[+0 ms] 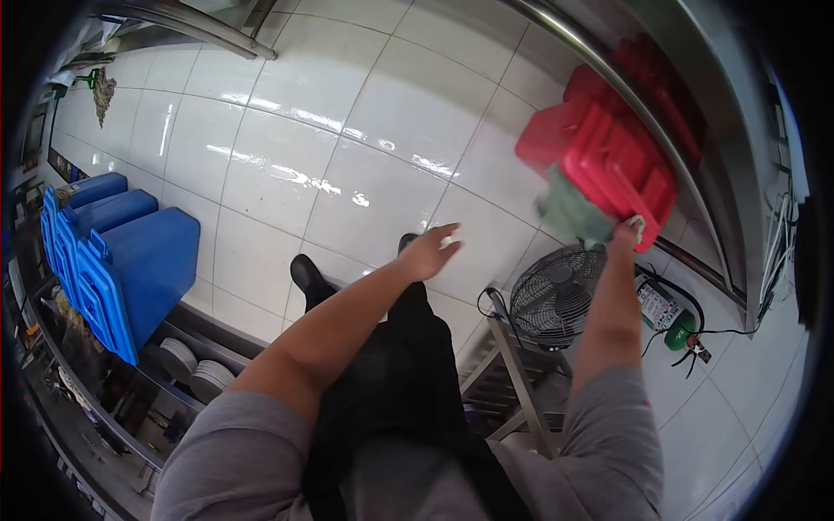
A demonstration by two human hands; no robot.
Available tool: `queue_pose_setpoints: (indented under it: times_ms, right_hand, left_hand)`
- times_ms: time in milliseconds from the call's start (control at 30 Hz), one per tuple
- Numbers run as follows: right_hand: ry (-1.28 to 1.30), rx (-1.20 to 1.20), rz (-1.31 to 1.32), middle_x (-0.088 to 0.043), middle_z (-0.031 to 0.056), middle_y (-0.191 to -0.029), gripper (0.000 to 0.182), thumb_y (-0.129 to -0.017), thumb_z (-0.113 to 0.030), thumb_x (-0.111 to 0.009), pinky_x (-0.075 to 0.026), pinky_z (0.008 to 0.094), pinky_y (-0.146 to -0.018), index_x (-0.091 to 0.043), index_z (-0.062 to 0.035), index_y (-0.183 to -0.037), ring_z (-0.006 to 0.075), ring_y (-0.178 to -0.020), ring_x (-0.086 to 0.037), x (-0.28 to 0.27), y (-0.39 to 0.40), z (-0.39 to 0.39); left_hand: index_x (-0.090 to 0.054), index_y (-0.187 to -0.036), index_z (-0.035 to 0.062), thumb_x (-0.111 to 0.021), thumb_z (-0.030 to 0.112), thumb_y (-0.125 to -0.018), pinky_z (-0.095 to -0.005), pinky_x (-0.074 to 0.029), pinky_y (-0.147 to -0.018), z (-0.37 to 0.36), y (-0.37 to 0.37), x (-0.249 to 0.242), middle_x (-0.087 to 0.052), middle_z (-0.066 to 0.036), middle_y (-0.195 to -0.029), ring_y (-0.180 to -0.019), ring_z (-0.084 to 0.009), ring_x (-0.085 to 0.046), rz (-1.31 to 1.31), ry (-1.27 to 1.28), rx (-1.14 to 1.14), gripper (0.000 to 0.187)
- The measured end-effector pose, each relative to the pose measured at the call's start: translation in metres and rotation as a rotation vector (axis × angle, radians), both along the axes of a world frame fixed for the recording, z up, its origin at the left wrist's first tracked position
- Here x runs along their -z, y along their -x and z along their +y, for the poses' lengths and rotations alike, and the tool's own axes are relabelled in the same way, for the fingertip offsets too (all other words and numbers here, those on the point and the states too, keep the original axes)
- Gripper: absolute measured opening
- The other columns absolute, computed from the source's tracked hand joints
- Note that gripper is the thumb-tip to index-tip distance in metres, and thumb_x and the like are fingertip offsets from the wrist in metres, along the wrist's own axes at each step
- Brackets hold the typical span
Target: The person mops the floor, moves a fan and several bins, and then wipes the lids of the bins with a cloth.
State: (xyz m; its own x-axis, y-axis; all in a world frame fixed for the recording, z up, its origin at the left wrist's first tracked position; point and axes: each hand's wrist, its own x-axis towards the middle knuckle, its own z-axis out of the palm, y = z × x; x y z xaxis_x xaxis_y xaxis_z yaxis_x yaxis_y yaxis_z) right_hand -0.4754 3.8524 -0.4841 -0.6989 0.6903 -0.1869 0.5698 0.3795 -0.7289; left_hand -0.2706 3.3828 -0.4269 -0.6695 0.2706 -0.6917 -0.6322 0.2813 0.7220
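My right hand [627, 233] reaches out at the right with its fingers closed on a grey-green cloth [578, 208]. The cloth is blurred and hangs against the front of a red lidded bin [618, 165]. A bit of white material shows beside the fingers. Over the floor in the middle, my left hand [430, 252] is held out with its fingers apart and nothing in it.
A black fan [556, 297] stands below the cloth, near a green fire extinguisher [681, 330] with a hose. Blue lidded bins [152, 260] line the left side, near stacked white plates [211, 379]. A metal rail [625, 91] curves past the red bins. Cables lie at the right.
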Motion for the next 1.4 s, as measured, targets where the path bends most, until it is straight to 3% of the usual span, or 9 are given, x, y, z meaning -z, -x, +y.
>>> queue_pose_setpoints:
  times_ms: [200,267,433,567,700,767,1067,1267,1400]
  right_hand:
    - [-0.319,-0.247,0.291,-0.058,0.006,-0.111,0.039,-0.088,-0.007,-0.056,-0.046,0.0356,-0.084,-0.048,-0.0111,-0.126,0.0208,-0.094,-0.057,0.066,0.033,-0.016]
    - [0.461,-0.04,0.253,-0.062,0.0058,-0.098,0.03,-0.09,-0.014,-0.061,-0.053,0.036,-0.074,-0.052,-0.0064,-0.118,0.0205,-0.083,-0.062,0.018,-0.034,-0.154]
    - [1.007,-0.304,-0.861,-0.057,0.0087,-0.129,0.072,-0.091,-0.064,-0.046,-0.044,0.0368,-0.099,-0.049,-0.0064,-0.134,0.0234,-0.113,-0.057,0.028,-0.239,-0.388]
    - [1.505,-0.871,-1.362,-0.056,0.007,-0.127,0.052,-0.094,-0.034,-0.061,-0.044,0.0367,-0.098,-0.045,-0.005,-0.133,0.0208,-0.114,-0.055,-0.088,-0.385,-0.595]
    - [0.693,-2.136,-1.202,-0.061,0.0124,-0.118,0.058,-0.081,-0.028,-0.073,-0.049,0.0368,-0.089,-0.052,0.002,-0.127,0.0225,-0.103,-0.062,-0.143,-0.398,-0.733]
    - [0.733,-1.599,-1.368,-0.065,0.0121,-0.112,0.046,-0.085,-0.028,-0.067,-0.052,0.0375,-0.085,-0.058,0.0016,-0.119,0.0248,-0.096,-0.065,-0.142,-0.393,-0.777]
    - [1.325,-1.193,-0.586,-0.054,0.0166,-0.129,0.048,-0.093,-0.031,-0.058,-0.042,0.04,-0.1,-0.049,-0.0013,-0.129,0.0292,-0.119,-0.053,-0.215,-0.476,-1.096]
    - [-0.195,-2.125,0.818,-0.052,0.0273,-0.126,0.056,-0.086,-0.029,-0.066,-0.032,0.0502,-0.104,-0.047,0.0002,-0.13,0.0413,-0.123,-0.046,-0.113,-0.526,-1.218]
    - [0.284,-1.908,0.396,-0.059,0.0176,-0.119,0.036,-0.091,-0.009,-0.053,-0.044,0.04,-0.094,-0.05,-0.0003,-0.126,0.0305,-0.111,-0.056,-0.116,-0.482,-1.278]
  left_hand:
    - [-0.05,-0.134,0.0088,-0.054,0.028,-0.094,-0.0412,-0.041,-0.103,-0.144,-0.177,0.056,-0.053,-0.019,-0.13,-0.122,-0.0341,-0.051,-0.123,0.578,0.007,0.044]
    - [-0.049,-0.135,0.0111,-0.056,0.031,-0.092,-0.0416,-0.042,-0.103,-0.188,-0.239,0.056,-0.052,-0.017,-0.133,-0.123,-0.034,-0.05,-0.337,0.671,0.056,0.048]
    - [-0.033,-0.147,0.0195,-0.069,0.025,-0.084,-0.042,-0.042,-0.105,-0.239,-0.3,0.0,-0.043,-0.02,-0.139,-0.127,-0.0362,-0.046,-0.3,0.473,-0.217,0.073]
    - [-0.036,-0.144,0.013,-0.074,0.014,-0.073,-0.0404,-0.041,-0.104,-0.269,-0.337,0.0,-0.043,-0.021,-0.132,-0.124,-0.0386,-0.046,0.226,0.374,-0.597,0.081]
    - [-0.052,-0.132,0.0116,-0.069,0.008,-0.074,-0.0385,-0.045,-0.096,-0.352,-0.39,-0.036,-0.057,-0.012,-0.117,-0.109,-0.0305,-0.057,0.4,0.277,-0.651,0.061]
    - [-0.051,-0.133,0.0152,-0.071,0.009,-0.072,-0.0387,-0.044,-0.097,-0.408,-0.42,-0.076,-0.056,-0.013,-0.122,-0.11,-0.0321,-0.055,0.225,0.442,-0.653,0.064]
    - [-0.053,-0.13,0.0146,-0.06,0.031,-0.091,-0.0468,-0.029,-0.108,-0.725,-0.621,-0.129,-0.038,-0.017,-0.14,-0.132,-0.0349,-0.034,0.212,1.774,-1.77,0.043]
    - [-0.044,-0.14,0.027,-0.036,0.047,-0.099,-0.0575,-0.021,-0.108,-0.831,-0.631,-0.097,-0.02,-0.009,-0.155,-0.141,-0.0287,-0.019,-0.683,1.092,-2.418,0.046]
    - [-0.045,-0.139,0.026,-0.035,0.035,-0.101,-0.0553,-0.02,-0.109,-0.822,-0.613,-0.091,-0.025,-0.009,-0.153,-0.143,-0.0288,-0.016,-0.652,1.277,-2.41,0.041]
